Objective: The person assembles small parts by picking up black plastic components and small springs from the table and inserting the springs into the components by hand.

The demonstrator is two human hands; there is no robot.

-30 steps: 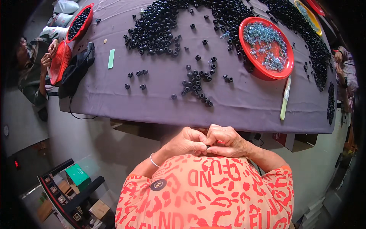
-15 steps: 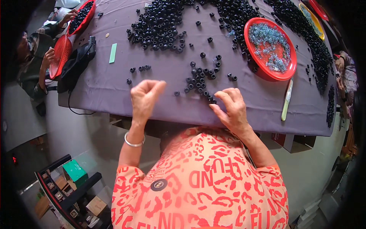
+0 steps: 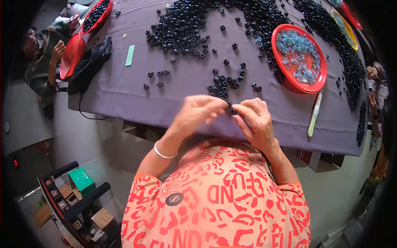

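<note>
My right hand (image 3: 256, 120) pinches a small black ring-shaped part (image 3: 233, 110) between thumb and forefinger, just over the table's near edge. My left hand (image 3: 197, 115) reaches across from the left, its fingertips close to that part; motion smears its fingers, so any hold is unclear. Right beyond my hands lies a loose cluster of the same hollow black parts (image 3: 223, 82). Several stray ones (image 3: 160, 73) lie to the left. A larger spread of black parts (image 3: 182, 31) covers the table farther off.
A red bowl (image 3: 321, 78) with small clear bluish pieces stands at right; a green-handled knife (image 3: 313, 120) lies before it. A pale green strip (image 3: 130, 56) and a black bag-like item (image 3: 89, 62) are at left. Other people sit at both sides. Purple cloth (image 3: 124, 91) covers the table.
My left hand has swung right, from apart to beside my right hand. A black part now shows in my right fingertips. Another stray part lies at left. The view has shifted slightly.
</note>
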